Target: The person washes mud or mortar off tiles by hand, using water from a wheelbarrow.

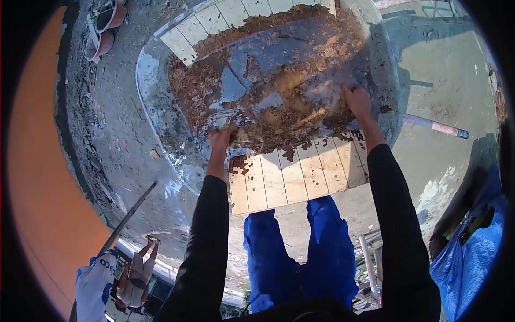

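Note:
A large worn panel (289,91) with flaking brown and grey patches lies in front of me, and cream slatted boards (289,174) show along its near and far sides. At the panel's near left corner, my left hand (221,138) is closed on its edge beside crumpled greyish flakes. My right hand (358,101) is on the right part of the panel, its fingers bent and pressed together at the surface. What lies under the fingertips of either hand is hidden.
Two reddish buckets (100,45) stand at the upper left. A pinkish pole (437,126) is at the right, a blue tarp (472,257) at the lower right. An orange wall (43,177) curves along the left. Another person (134,284) is at the lower left.

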Tool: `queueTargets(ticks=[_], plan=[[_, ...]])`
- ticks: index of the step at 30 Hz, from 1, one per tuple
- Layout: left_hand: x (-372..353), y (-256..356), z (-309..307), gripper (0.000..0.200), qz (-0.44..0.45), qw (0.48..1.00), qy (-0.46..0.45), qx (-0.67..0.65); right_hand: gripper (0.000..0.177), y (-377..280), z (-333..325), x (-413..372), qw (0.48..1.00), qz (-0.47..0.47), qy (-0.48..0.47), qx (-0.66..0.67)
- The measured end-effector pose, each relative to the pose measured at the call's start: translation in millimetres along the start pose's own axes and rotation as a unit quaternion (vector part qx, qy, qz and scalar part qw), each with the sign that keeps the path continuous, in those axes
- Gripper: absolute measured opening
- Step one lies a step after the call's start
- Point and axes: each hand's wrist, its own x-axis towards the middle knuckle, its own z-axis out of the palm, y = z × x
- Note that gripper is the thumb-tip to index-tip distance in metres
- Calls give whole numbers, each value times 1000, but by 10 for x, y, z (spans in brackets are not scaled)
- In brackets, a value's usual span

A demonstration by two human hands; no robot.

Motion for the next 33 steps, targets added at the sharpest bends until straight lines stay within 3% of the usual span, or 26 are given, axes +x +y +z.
queueTargets(ticks=[1,2,3,4,6,8,9,11,12,13,15,17,18,20,22,23,25,30,32,33], plan=[[239,-222,144,84,52,994,-55,-83,88,54,82,30,1000,-2,20,-11],[3,-49,9,89,108,974,-105,-167,89,55,110,47,999,-5,42,-20],[-289,70,-142,45,108,979,-60,-165,89,62,128,46,999,-13,39,-24],[-218,-3,-87,45,102,978,-54,-172,89,36,132,19,999,-6,41,-25],[179,-240,136,73,164,985,-31,-34,89,-14,160,94,998,-21,46,-25],[-337,186,-174,99,106,993,-17,-56,77,138,270,198,996,-19,48,-78],[-352,215,-104,100,105,994,27,-32,77,-20,164,98,995,-30,53,-77],[-288,305,-171,102,104,992,70,-9,60,-426,-218,-228,978,-74,175,-91],[-281,431,-313,101,186,972,124,-69,60,-564,-383,-171,976,-79,180,-91],[-301,603,-471,101,266,939,176,-128,57,-710,-539,-47,963,-140,223,-63],[-649,1324,-1147,97,254,940,188,-127,55,-1123,-917,114,919,-260,295,-38],[-553,1800,-1570,101,330,904,235,-138,59,-1742,-1377,196,870,-386,304,-31],[-496,2041,-1750,101,318,908,225,-152,63,-2039,-1556,281,846,-453,282,-24],[-295,2362,-1928,100,305,912,217,-166,72,-2587,-1653,609,776,-502,348,-155],[-94,2567,-2033,94,264,939,112,-190,81,-2967,-1600,885,705,-561,361,-240],[69,2601,-2009,94,262,939,116,-193,81,-3134,-1580,965,702,-565,361,-239],[339,2580,-1863,88,314,900,-105,-285,87,-3389,-1534,1022,790,-443,179,-384],[256,2524,-1824,88,262,910,-90,-310,82,-3455,-1363,994,781,-427,238,-390],[245,2445,-1765,113,283,865,-106,-401,81,-3405,-1456,973,770,-444,252,-384],[245,2376,-1715,113,277,865,-107,-405,77,-3395,-1538,937,767,-475,223,-369]])
